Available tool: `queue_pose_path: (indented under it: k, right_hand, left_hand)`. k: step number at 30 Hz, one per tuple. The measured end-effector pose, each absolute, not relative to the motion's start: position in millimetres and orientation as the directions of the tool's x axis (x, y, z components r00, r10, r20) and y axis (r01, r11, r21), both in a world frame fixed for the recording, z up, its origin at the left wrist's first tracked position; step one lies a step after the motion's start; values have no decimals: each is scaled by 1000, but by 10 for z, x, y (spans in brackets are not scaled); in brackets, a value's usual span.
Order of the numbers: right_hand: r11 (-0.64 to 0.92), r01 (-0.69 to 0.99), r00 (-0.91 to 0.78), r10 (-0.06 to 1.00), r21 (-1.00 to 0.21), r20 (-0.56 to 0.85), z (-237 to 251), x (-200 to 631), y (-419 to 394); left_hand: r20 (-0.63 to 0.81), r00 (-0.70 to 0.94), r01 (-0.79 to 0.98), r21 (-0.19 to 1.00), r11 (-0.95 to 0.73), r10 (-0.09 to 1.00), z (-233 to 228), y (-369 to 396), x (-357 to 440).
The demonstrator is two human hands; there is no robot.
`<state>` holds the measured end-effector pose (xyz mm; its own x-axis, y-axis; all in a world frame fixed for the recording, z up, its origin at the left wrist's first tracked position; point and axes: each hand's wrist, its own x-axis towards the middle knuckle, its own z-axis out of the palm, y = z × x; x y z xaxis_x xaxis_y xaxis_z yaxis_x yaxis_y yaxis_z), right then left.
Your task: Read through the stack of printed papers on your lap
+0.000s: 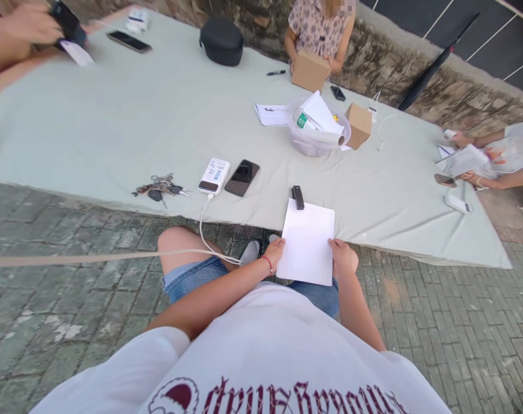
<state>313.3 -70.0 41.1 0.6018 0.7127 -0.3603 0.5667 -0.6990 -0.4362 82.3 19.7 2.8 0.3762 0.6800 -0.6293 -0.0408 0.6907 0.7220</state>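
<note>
Both hands grip one white sheet of paper (306, 241) over the lap, its far end on the cloth-covered table (114, 126): left hand (275, 252) pinching the left edge, right hand (341, 256) the right. Even, light pinches should keep it flat (a black stapler (297, 197) sits at its top edge).

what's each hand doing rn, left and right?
Left hand: closed on the left edge of the white sheet of paper.
Right hand: closed on the right edge of the same sheet, fingers gripping it.
</note>
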Motion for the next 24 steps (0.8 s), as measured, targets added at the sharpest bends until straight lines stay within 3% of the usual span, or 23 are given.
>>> queue_pose_path:
  k: [3, 5, 16, 24]
  right_hand:
    - [-743, 267, 686, 594, -613, -421, 332, 3118, -694]
    - [-735, 194, 691, 572, -650, -441, 276, 3126, -695]
    - [-669, 49, 666, 575, -741, -475, 218, 3147, -732]
    - [-610, 97, 664, 628, -786, -405, 224, 3132, -734]
  left_hand:
    - [-637, 380, -44, 711, 702, 670, 59, 206, 808]
    - [-654, 366, -32, 703, 711, 663, 75, 210, 806]
    - [-659, 300, 28, 729, 684, 690, 162, 222, 808]
    - [-621, 306, 130, 778, 615, 721, 216, 223, 802]
